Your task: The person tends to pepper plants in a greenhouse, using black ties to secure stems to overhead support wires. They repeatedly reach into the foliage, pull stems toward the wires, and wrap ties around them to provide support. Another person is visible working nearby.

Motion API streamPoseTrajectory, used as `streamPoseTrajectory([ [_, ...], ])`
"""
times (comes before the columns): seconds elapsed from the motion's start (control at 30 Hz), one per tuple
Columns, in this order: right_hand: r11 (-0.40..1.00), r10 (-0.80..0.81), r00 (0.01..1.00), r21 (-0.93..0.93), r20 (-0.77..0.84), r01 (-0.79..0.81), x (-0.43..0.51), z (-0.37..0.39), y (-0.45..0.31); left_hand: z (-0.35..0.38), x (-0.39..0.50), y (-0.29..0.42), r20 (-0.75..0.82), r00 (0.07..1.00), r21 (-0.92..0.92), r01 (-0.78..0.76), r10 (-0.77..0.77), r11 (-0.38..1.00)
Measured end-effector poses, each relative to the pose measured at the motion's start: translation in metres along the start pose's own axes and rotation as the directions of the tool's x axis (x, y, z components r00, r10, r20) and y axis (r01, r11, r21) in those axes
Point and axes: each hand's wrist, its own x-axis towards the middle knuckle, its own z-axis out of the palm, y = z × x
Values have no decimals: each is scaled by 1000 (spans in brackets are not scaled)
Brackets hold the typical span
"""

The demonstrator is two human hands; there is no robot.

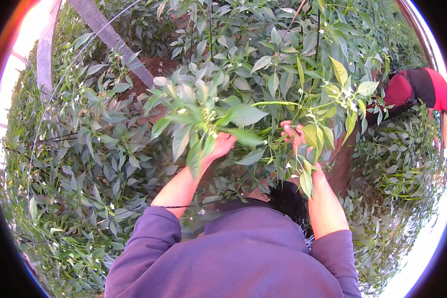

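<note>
Leafy pepper plants with small white flowers surround both of my hands. My left hand (223,144) is curled among the leaves, partly covered by a blurred leafy shoot (205,117). Whether its fingers grip a stem cannot be made out. To its right, my right hand (295,135) has bent fingers at the thin stems of a flowering pepper branch (322,106) with yellowish-green leaves. Leaves hide part of this hand and its wrist, so its hold is unclear. A thick green stem (275,103) runs just above the right fingers.
A co-worker in red and black (413,89) bends over the plants at right. A grey post (113,43) slants down at upper left, near a thin wire (65,76). Dark string (171,206) crosses by my left forearm. Something black and shaggy (288,199) is at my waist.
</note>
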Motion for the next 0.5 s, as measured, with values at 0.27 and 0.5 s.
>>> streamPoseTrajectory([
  [0.27, 999, -46, 999, 7, -7, 46, 1, 0, -5, -5, -5, -23, 18, 996, -77, 92, -91, 993],
  [0.5, 1000, -10, 1000, -30, -15, 9, 5, -4, -5, -16, -21, -29, -89, 995, -253, -56, 35, 966],
])
